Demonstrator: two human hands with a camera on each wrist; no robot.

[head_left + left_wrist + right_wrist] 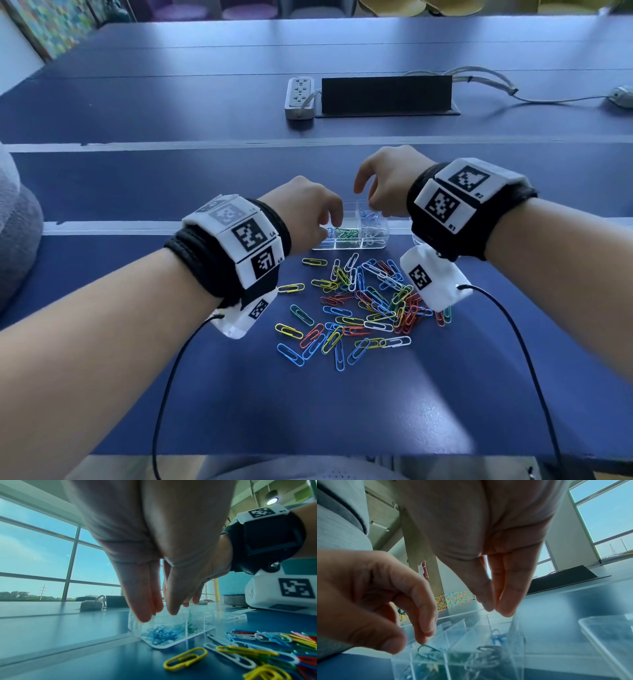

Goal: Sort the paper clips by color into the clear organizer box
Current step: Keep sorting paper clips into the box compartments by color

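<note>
The clear organizer box [373, 244] [161, 647] [453, 627] stands on the blue table just beyond a loose pile of mixed-colour paper clips [370, 301] [257, 654]. Its compartments hold blue clips [163, 633], green clips [346, 234] [428, 648] and white clips [373, 231]. My left hand [325, 230] [159, 615] [409, 643] hovers over the box's left end, thumb and fingers apart, with nothing between them. My right hand [371, 205] [496, 609] hangs over the right compartments, its straight fingertips nearly touching, no clip visible in them.
The box's clear lid [607, 635] lies just right of the box. Farther back sit a white power strip [299, 97], a black cable flap [387, 94] and grey cables [496, 85]. Thin black wires run from both wrist cameras toward me.
</note>
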